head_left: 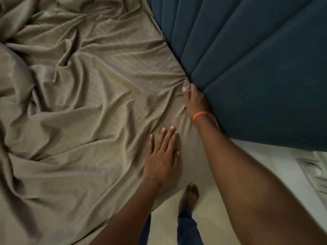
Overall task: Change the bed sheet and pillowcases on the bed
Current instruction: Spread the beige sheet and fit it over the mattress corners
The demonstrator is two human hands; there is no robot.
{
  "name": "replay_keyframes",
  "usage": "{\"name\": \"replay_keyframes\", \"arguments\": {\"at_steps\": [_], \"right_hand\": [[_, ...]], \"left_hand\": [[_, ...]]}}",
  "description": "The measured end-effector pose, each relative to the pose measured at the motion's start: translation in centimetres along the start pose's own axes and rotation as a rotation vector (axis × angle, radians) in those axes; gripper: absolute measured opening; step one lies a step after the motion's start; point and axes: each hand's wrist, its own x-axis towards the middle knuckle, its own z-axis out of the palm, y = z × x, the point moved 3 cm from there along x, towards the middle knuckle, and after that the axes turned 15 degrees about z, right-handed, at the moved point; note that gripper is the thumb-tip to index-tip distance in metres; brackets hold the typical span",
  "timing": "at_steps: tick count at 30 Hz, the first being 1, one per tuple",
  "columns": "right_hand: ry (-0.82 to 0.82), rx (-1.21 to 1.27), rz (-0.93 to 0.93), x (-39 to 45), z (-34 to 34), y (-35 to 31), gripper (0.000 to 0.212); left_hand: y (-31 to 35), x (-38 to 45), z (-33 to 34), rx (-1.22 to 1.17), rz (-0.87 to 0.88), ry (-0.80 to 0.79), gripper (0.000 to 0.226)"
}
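Note:
A wrinkled tan bed sheet [85,106] covers the mattress and fills the left and middle of the view. My left hand [161,154] lies flat on the sheet near the bed's corner, fingers straight and spread. My right hand [193,101], with an orange band at the wrist, is at the seam where the sheet meets the dark blue padded headboard [256,59]. Its fingers reach down between mattress and headboard, with sheet fabric bunched around them; the fingertips are partly hidden. No pillows or pillowcases are in view.
The headboard fills the upper right. Pale tiled floor [208,214] shows at the bottom beside the bed, with my bare foot [189,197] on it. A light curtain or fabric [315,174] hangs at the far right edge.

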Motion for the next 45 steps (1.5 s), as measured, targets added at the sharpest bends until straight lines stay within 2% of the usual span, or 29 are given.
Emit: {"name": "replay_keyframes", "arguments": {"at_steps": [2,3,5,7,9,10,13,17,18,20,22,24,25,28,31,36,40,42,45], "right_hand": [[0.202,-0.018,-0.126,-4.2,-0.7,3.7,0.052],[0.239,0.014,-0.125,-6.2,-1.2,5.6,0.051],[0.194,0.128,-0.055,-9.6,-1.6,10.0,0.050],[0.112,0.460,0.156,-12.1,-1.7,14.1,0.051],[0.039,0.929,0.517,-13.1,-0.9,17.9,0.058],[-0.004,1.050,0.631,-13.4,-0.3,19.3,0.062],[-0.173,1.072,0.661,-14.1,0.5,20.3,0.064],[-0.288,1.202,0.720,-13.2,0.8,20.4,0.047],[-0.247,1.193,0.704,-12.9,0.7,20.5,0.042],[-0.054,0.964,0.651,-13.0,0.2,20.3,0.029],[0.062,0.766,0.596,-14.3,0.7,19.4,0.034],[0.105,0.798,0.583,-16.0,1.4,18.4,0.050],[0.086,0.869,0.599,-16.6,1.4,17.9,0.051],[-0.089,1.112,0.807,-15.3,1.8,17.6,0.040],[-0.245,1.157,0.900,-13.9,0.5,18.0,0.047],[-0.560,1.442,0.868,-12.1,-0.7,17.4,0.062],[-0.699,1.471,0.826,-9.8,-0.1,15.8,0.059],[-0.640,1.427,0.877,-9.6,0.6,15.4,0.058],[-0.427,1.310,0.950,-8.8,1.2,15.9,0.047]], "left_hand": [[1.0,-0.8,0.3,0.015,0.018,-0.010,0.066],[1.8,-1.3,0.6,0.022,0.049,-0.017,0.067],[3.9,-2.3,1.5,0.030,0.130,-0.040,0.067],[6.3,-3.4,2.7,0.068,0.192,-0.075,0.067],[8.1,-4.0,3.6,0.113,0.190,-0.120,0.073],[8.7,-3.9,3.7,0.125,0.176,-0.144,0.075],[9.6,-2.6,3.4,0.170,0.102,-0.160,0.077],[10.9,-0.3,3.4,0.193,0.042,-0.134,0.071],[11.2,0.0,3.6,0.205,0.040,-0.135,0.075],[11.6,0.3,4.2,0.251,0.050,-0.160,0.091],[11.3,0.4,4.6,0.297,0.048,-0.195,0.107],[11.0,0.6,4.7,0.308,0.056,-0.171,0.113],[10.9,0.6,4.6,0.315,0.068,-0.143,0.114],[10.8,0.3,4.0,0.317,0.048,-0.075,0.114],[10.9,0.4,3.1,0.332,0.022,-0.022,0.107],[10.8,0.5,1.9,0.361,0.044,0.121,0.087],[10.4,1.5,1.2,0.357,-0.005,0.167,0.086],[10.1,1.6,0.9,0.315,-0.036,0.148,0.085],[9.7,1.6,1.5,0.216,-0.071,0.026,0.089]]}}
